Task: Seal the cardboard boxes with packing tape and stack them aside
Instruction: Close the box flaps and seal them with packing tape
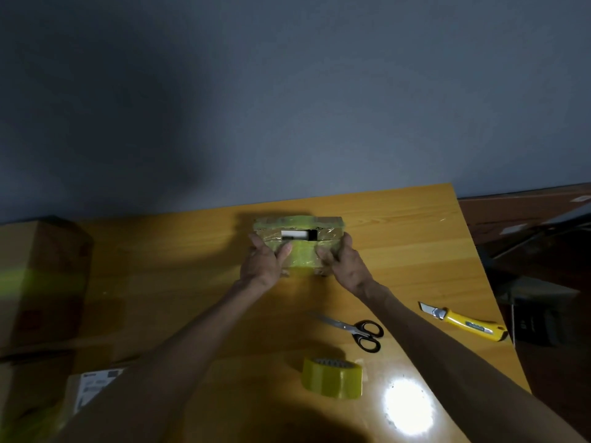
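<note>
Count: 3 cardboard boxes, 2 hands, 1 tape roll, 1 pair of scissors, 1 utility knife, 1 wooden table [399,225].

Far left: large box [41,282] at the table's left edge, a yellow-green tape band across its side. In front of it, lower left: labelled box [92,386], white printed label on top, partly hidden by the left forearm.

Centre, toward the far edge: small box [300,225], wrapped in yellowish tape, white label on its top face. Resting on the table or just lifted: cannot tell. It is closed and its contents are not visible. Left hand [263,266] grips its left end, fingers curled round the side, thumb on the near face. Right hand [347,266] grips the right end likewise. The hands cover both near corners.

Between the forearms: tape roll [332,377], yellow, lying flat, a bright glare patch just beside it. Scissors [358,330], black handles, blades together.

Right of the right forearm: utility knife [463,321], yellow body, blade out.
</note>
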